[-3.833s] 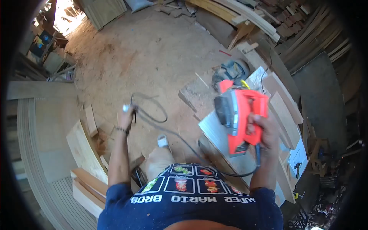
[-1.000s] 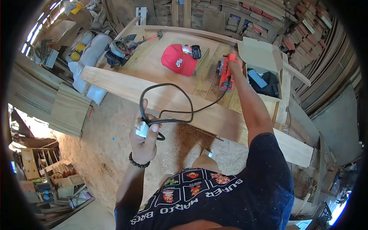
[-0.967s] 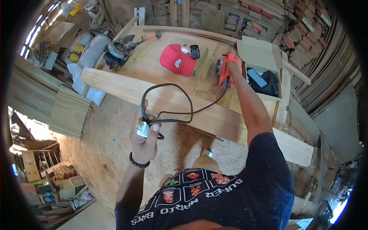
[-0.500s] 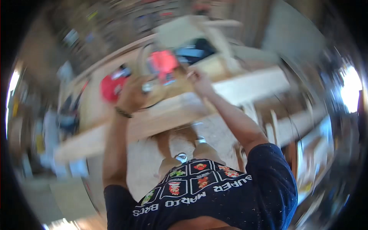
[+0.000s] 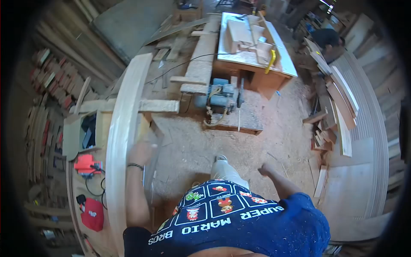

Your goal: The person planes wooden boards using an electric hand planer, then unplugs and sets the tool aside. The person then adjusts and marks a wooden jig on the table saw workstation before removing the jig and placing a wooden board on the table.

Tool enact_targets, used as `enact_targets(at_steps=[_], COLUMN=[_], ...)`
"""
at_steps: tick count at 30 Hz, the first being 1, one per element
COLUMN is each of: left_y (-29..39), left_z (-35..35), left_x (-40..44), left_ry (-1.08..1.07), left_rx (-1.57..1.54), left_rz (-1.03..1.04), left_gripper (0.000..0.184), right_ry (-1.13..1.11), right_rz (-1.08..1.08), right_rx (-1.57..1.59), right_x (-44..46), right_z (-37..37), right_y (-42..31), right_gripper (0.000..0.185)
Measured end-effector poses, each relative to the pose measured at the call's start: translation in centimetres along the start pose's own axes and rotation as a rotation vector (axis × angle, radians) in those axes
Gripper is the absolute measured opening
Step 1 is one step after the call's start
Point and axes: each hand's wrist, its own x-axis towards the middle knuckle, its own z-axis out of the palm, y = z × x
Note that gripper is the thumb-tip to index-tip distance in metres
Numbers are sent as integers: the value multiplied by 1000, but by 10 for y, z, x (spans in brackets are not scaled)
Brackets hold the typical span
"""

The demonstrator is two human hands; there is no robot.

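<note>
My left hand (image 5: 143, 150), with a dark bracelet on its wrist, is smeared by motion beside the long pale wooden beam (image 5: 124, 120). A blurred greyish shape shows next to its fingers, and I cannot make out whether the hand holds it. Out over the dusty floor, my right hand (image 5: 265, 169) has its fingers curled in; anything inside them is hidden. Left of the beam, on the bench, lie a red-orange power tool (image 5: 87, 165) with a black cord and a red cap-like cloth item (image 5: 92, 215). An open cardboard box (image 5: 75, 135) with dark things inside stands behind them.
Ahead is a motor-driven machine (image 5: 222, 98) with a round blade or disc. Behind it, a white-topped table (image 5: 282, 58) carries wooden parts and a yellow tool (image 5: 270, 61). Boards (image 5: 340, 107) lean at the right, where another person (image 5: 325, 38) bends down. A cable (image 5: 180, 66) crosses the boards.
My view has turned right, away from the bench, which now lies at my left. Both hands have left the spot over the bench near the red-orange tool; the right one now hangs above the floor.
</note>
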Motion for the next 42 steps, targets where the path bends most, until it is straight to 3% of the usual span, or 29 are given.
enact_targets(at_steps=[3, 4, 6, 7, 8, 10, 11, 14, 15, 17, 23, 29, 30, 32, 33, 35, 36, 37, 39, 42], left_y=[75, 118, 191, 217, 245, 282, 296, 347, 359, 385, 457, 508, 516, 526, 530, 540, 538, 540, 539, 554], left_z=[89, 97, 120, 133, 146, 185, 199, 222, 231, 239, 248, 265, 269, 281, 288, 301, 313, 325, 342, 309], left_x=[53, 54, 61, 70, 82, 121, 134, 161, 174, 199, 306, 472, 500, 549, 567, 597, 612, 625, 645, 646], left_ry=[-437, -432, -427, -457, -485, -547, -614, -513, -491, -522, -473, -388, -397, -303, -320, -231, -194, -207, -375, -404], left_rx=[112, 50, -4, 6, 15, 120, 226, 211, 218, 149, 235, 328, 319, 393, 386, 469, 485, 477, 424, 165], left_rz=[214, 261, 310, 363, 413, 398, 382, 485, 492, 482, 424, 475, 498, 500, 513, 473, 475, 485, 266, 343], left_gripper=[54, 55, 56, 57, 58, 58, 58, 50, 49, 49, 51, 54, 54, 50, 50, 50, 56, 56, 56, 58], right_ry=[-232, -282, -237, -123, -122, -101, -122, 81, 73, 70, 198, 82, 120, 97, 39, -34, -186, -238, -251, -169], right_rz=[11, 44, -180, -303, -307, 56, 51, 242, 239, 383, 594, 697, 580, 625, 784, 698, 713, 650, 691, 758], right_rx=[17, 88, -11, -73, -69, 558, 561, 846, 833, 1128, 1390, 1425, 1336, 1314, 1388, 1425, 1252, 1165, 1148, 1199], right_x=[-7, -15, 8, 35, 33, 11, 11, 32, 23, 0, -6, -53, -65, -80, -91, -100, -99, -99, -99, -90], right_z=[60, 66, 108, 144, 129, 100, 99, 106, 88, 47, 70, 88, 103, 85, 42, 42, 33, 24, -3, -38], right_y=[62, 73, 109, 132, 137, 142, 151, 205, 215, 230, 265, 183, 167, 124, 89, 55, 41, 31, 13, -1], right_gripper=[47, 42, 39, 49, 49, 44, 44, 40, 40, 38, 25, 24, 24, 25, 26, 33, 41, 44, 42, 40])
